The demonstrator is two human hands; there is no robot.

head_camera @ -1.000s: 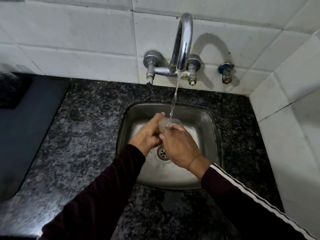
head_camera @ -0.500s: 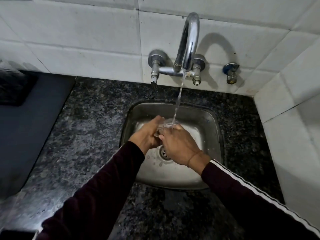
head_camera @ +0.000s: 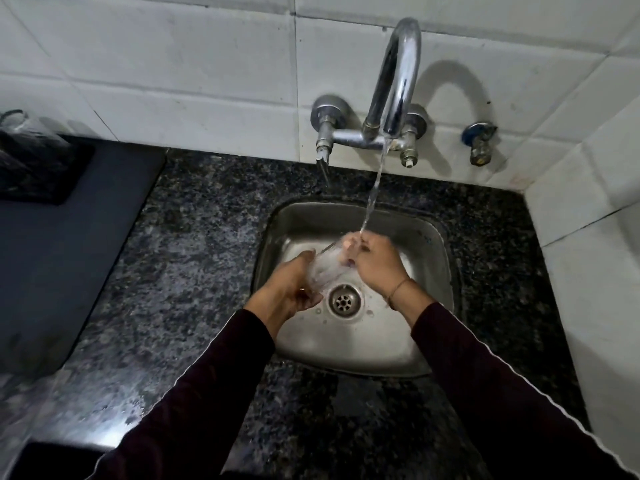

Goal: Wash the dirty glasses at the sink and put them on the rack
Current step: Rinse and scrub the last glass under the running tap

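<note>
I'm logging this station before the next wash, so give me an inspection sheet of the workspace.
Surface: dark speckled granite counter, wet sheen near front.
Job's things: clear glass tilted over steel sink; tap running.
Clutter: dark mat at left.
Hands: left hand grips glass base; right hand at its rim.
Cables: nothing seen.
Surroundings: white tiled wall; rack not in view.

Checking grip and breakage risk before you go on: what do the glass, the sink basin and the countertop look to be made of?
Glass: clear, smooth, wet, probably real glass; the sink shows through it, though clear plastic can't be ruled out.
Sink: brushed stainless steel by its dull grey sheen and pressed round corners.
Countertop: polished speckled black-grey stone, likely granite; it glints where wet.
</note>
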